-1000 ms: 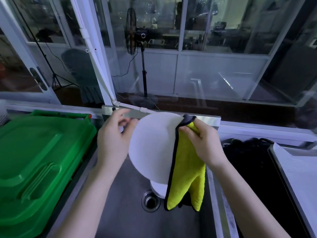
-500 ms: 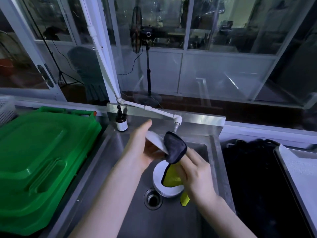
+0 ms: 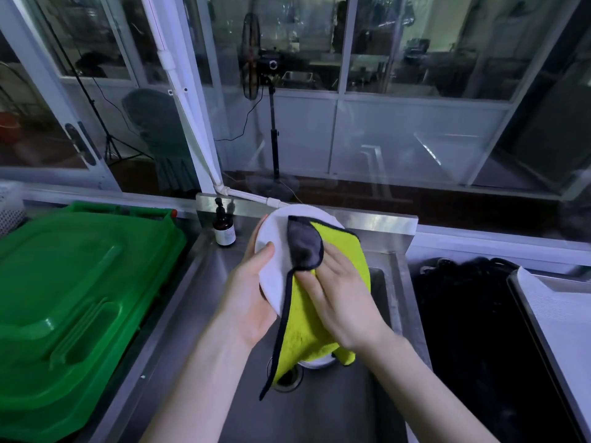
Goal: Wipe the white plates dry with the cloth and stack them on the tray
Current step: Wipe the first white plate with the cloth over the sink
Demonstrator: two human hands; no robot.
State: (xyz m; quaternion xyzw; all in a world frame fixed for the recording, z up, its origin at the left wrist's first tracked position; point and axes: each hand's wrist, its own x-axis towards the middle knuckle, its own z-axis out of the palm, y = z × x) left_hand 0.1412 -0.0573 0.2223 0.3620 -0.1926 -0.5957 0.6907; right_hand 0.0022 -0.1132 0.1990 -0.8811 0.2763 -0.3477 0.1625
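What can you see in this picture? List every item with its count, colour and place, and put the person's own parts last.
plate: one, white, held upright over the sink
cloth: one, yellow with grey side and black edge, draped on the plate
second dish: one, white, on the sink floor, mostly hidden by the cloth
sink: one, steel, centre
pump bottle: one, brown, sink's back left corner
bin lid: one, green, left
dark heap: one, black, right of the sink
tray: one, white-lined, far right
left-hand grip: holds the plate's left edge
right-hand grip: fingers flat, pressing cloth on plate
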